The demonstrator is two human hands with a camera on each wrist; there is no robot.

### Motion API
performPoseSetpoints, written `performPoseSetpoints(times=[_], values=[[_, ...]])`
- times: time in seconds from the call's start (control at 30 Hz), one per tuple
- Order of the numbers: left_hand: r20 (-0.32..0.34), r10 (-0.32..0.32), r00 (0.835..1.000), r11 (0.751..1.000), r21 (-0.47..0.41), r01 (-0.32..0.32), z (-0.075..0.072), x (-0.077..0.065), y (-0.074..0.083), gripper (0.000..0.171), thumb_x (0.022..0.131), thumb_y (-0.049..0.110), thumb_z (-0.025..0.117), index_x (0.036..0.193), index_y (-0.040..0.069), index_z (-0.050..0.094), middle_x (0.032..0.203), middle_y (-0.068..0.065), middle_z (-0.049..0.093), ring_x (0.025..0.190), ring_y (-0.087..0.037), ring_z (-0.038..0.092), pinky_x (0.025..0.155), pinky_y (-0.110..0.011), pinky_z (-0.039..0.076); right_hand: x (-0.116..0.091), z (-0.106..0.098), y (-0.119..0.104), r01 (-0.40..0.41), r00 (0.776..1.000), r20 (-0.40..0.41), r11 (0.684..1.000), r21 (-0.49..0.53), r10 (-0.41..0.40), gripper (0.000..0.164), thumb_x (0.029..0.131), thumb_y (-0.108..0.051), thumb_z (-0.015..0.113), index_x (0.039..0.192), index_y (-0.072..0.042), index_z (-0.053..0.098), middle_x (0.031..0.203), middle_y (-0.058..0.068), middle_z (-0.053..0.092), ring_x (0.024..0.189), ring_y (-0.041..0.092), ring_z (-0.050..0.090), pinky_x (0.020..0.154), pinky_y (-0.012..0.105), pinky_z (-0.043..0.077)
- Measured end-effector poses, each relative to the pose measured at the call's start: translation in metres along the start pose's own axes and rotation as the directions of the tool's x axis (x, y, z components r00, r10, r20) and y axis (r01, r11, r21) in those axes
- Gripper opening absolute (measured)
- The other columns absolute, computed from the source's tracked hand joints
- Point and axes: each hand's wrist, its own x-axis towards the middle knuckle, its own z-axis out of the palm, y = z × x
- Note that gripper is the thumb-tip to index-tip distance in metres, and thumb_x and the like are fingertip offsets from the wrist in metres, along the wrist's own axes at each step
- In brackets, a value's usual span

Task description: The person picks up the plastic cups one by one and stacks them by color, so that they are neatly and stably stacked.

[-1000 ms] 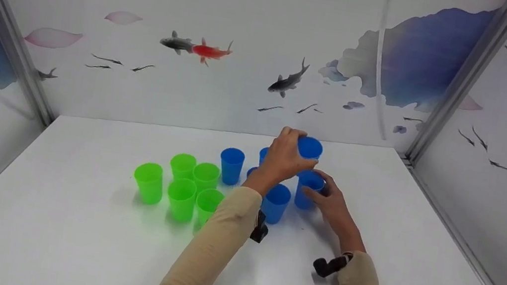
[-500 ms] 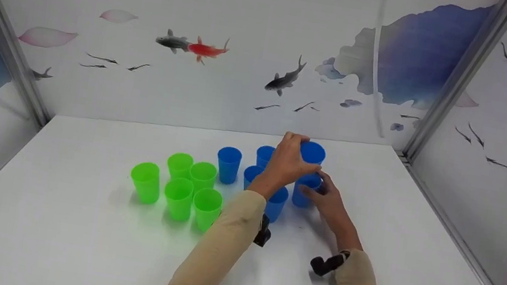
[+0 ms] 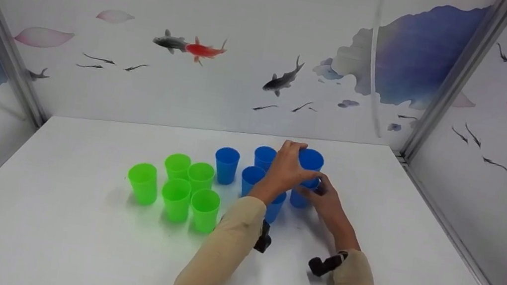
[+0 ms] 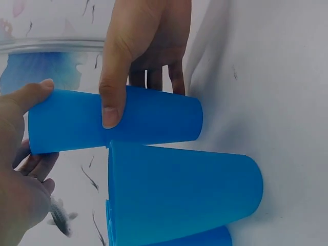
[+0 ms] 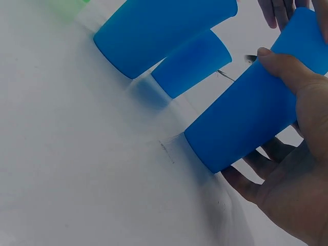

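My left hand (image 3: 287,170) grips a blue cup (image 3: 312,159) near its rim, thumb on one side and fingers on the other. The base of that cup sits inside a second blue cup (image 3: 300,200), which stands on the table. Round this lower cup curls my right hand (image 3: 328,205); in the right wrist view its thumb and fingers (image 5: 241,184) lie on opposite sides of the cup's wall. Beside them, another blue cup (image 4: 179,192) stands close in the left wrist view. How deep the upper cup sits is partly hidden by the hands.
Several upright blue cups (image 3: 227,166) stand left of the hands, some partly behind the left hand and sleeve. Farther left on the white table (image 3: 70,226) is a group of green cups (image 3: 175,200). Patterned walls (image 3: 219,102) enclose the table.
My left hand has lowered the upper blue cup into the lower one, so less of the lower rim shows. The right hand keeps its hold. The head view has shifted slightly.
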Motion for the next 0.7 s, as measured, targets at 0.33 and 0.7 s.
performPoseSetpoints(times=[0.33, 0.7], values=[[0.029, 0.012, 1.0, 1.0, -0.006, -0.012, -0.005, -0.007, -0.011, 0.074, 0.088, 0.029, 0.079, 0.149, 0.007, 0.044, 0.141, -0.013, 0.051, 0.131, -0.025, 0.052, 0.109, -0.036, 0.049, 0.0, 0.001, 0.002, 0.086, 0.996, -0.007, 0.996, 0.033, -0.086, 0.093, 0.085, -0.061, 0.07, 0.157, -0.022, 0.026, 0.163, 0.013, 0.033, 0.152, 0.037, 0.028, 0.122, 0.057, 0.028], [0.053, 0.035, 0.998, 0.999, 0.028, -0.037, -0.037, -0.014, -0.025, 0.074, 0.088, 0.034, 0.078, 0.15, 0.009, 0.044, 0.144, -0.013, 0.05, 0.135, -0.028, 0.051, 0.11, -0.04, 0.049, 0.003, 0.003, 0.005, 0.065, 0.998, -0.019, 0.998, 0.013, -0.065, 0.099, 0.083, -0.064, 0.07, 0.158, -0.018, 0.024, 0.162, 0.014, 0.034, 0.153, 0.038, 0.027, 0.123, 0.059, 0.024]])
